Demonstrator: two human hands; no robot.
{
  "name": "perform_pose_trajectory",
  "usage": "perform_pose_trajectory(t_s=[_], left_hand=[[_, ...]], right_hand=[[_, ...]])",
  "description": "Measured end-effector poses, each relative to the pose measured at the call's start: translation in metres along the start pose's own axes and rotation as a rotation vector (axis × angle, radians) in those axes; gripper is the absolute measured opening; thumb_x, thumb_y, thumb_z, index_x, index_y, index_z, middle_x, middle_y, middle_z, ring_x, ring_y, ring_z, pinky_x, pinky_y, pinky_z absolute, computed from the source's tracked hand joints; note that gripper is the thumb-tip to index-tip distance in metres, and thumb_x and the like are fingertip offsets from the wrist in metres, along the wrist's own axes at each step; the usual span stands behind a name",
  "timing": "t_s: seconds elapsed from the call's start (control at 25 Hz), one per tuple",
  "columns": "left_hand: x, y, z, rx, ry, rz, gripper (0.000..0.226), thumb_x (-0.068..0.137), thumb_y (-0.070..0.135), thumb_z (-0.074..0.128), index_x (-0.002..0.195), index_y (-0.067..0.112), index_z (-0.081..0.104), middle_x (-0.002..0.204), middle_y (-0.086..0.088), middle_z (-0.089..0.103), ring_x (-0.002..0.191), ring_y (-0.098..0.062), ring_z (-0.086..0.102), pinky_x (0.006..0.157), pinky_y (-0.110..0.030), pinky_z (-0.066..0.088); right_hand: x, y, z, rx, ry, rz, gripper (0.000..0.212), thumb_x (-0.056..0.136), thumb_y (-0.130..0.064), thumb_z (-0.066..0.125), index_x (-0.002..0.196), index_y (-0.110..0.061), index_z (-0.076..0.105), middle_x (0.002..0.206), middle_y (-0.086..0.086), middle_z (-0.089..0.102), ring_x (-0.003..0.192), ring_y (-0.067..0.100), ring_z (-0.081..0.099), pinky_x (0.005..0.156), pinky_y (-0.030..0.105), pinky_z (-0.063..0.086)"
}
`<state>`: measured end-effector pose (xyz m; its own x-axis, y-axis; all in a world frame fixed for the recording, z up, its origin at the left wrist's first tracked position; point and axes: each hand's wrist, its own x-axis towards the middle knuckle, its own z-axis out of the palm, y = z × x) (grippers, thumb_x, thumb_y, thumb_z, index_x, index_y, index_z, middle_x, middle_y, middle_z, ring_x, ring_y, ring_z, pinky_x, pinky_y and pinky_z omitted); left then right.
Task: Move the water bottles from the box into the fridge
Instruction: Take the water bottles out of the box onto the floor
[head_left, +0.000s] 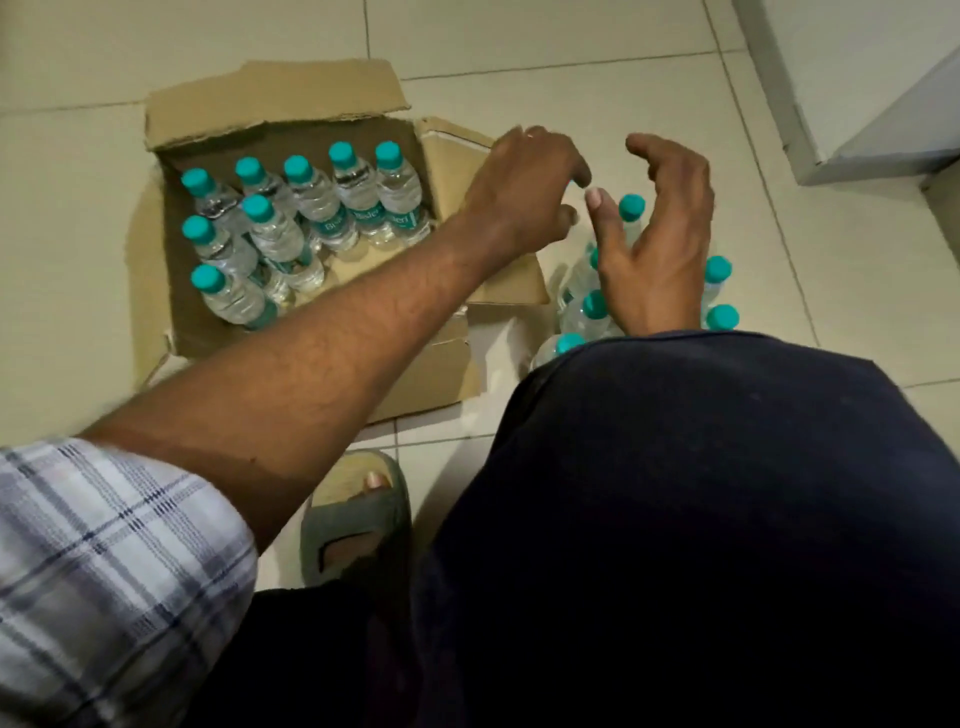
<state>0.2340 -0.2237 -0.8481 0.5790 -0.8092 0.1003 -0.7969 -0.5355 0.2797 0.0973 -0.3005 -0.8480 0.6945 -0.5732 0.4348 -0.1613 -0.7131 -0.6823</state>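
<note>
An open cardboard box (291, 98) lies on the tiled floor and holds several clear water bottles (311, 202) with teal caps. More such bottles (631, 208) stand on the floor to the right of the box. My left hand (524, 192) reaches across the box's right flap, its fingers loosely curled, holding nothing. My right hand (660, 234) hovers over the floor bottles with fingers spread and relaxed, gripping none of them. Part of that floor group is hidden behind my right hand and knee.
My dark-trousered knee (701, 493) fills the lower right and my sandalled foot (358, 514) stands on the floor below the box. A white-grey cabinet or appliance corner (872, 104) rises at the upper right. Pale floor tiles (67, 234) surround the box.
</note>
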Motion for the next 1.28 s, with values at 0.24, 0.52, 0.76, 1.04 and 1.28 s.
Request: perform_pose_trajectory(t_s=[0.24,0.52,0.76,1.04,1.28], left_hand=[[-0.084,-0.11,-0.055,0.146,0.099,-0.44,0.038,0.084,0.036,0.07,0.12,0.025,0.067,0.12,-0.003,0.068,0.115,-0.025,0.059,0.104,-0.044,0.043],[-0.193,-0.178,-0.074,0.15,-0.05,-0.787,0.044,0.082,0.026,0.075,0.124,0.015,0.064,0.122,-0.012,0.063,0.112,-0.031,0.058,0.095,-0.046,0.05],[-0.224,-0.188,-0.058,0.122,-0.042,-0.763,0.049,0.081,0.015,0.078,0.128,0.016,0.063,0.127,-0.011,0.058,0.111,-0.028,0.059,0.095,-0.037,0.05],[-0.212,-0.178,-0.064,0.095,-0.06,-0.793,0.041,0.08,0.011,0.077,0.12,0.017,0.068,0.121,-0.01,0.063,0.106,-0.025,0.062,0.09,-0.039,0.056],[-0.173,-0.155,-0.089,-0.12,-0.129,-0.772,0.033,0.077,0.026,0.08,0.106,0.014,0.069,0.097,0.001,0.066,0.082,-0.013,0.059,0.065,-0.024,0.047]], right_hand=[[-0.006,-0.064,0.091,0.055,-0.346,-0.237,0.042,0.094,-0.016,0.059,0.134,-0.009,0.054,0.135,0.011,0.052,0.125,0.024,0.049,0.106,0.025,0.035],[-0.023,-0.121,0.177,0.006,-0.674,-0.406,0.057,0.098,-0.019,0.06,0.151,-0.014,0.039,0.153,0.01,0.04,0.142,0.023,0.037,0.117,0.034,0.031],[-0.022,-0.129,0.24,-0.181,-0.899,-0.565,0.071,0.097,-0.011,0.059,0.158,-0.014,0.023,0.166,0.01,0.017,0.152,0.03,0.021,0.122,0.048,0.029],[-0.026,-0.129,0.243,-0.106,-0.701,-0.566,0.043,0.092,-0.005,0.063,0.133,-0.013,0.055,0.137,0.015,0.05,0.127,0.027,0.05,0.102,0.04,0.051],[-0.017,-0.118,0.19,-0.003,-0.644,-0.472,0.037,0.094,-0.012,0.062,0.131,-0.017,0.057,0.128,0.008,0.057,0.119,0.02,0.052,0.1,0.028,0.044]])
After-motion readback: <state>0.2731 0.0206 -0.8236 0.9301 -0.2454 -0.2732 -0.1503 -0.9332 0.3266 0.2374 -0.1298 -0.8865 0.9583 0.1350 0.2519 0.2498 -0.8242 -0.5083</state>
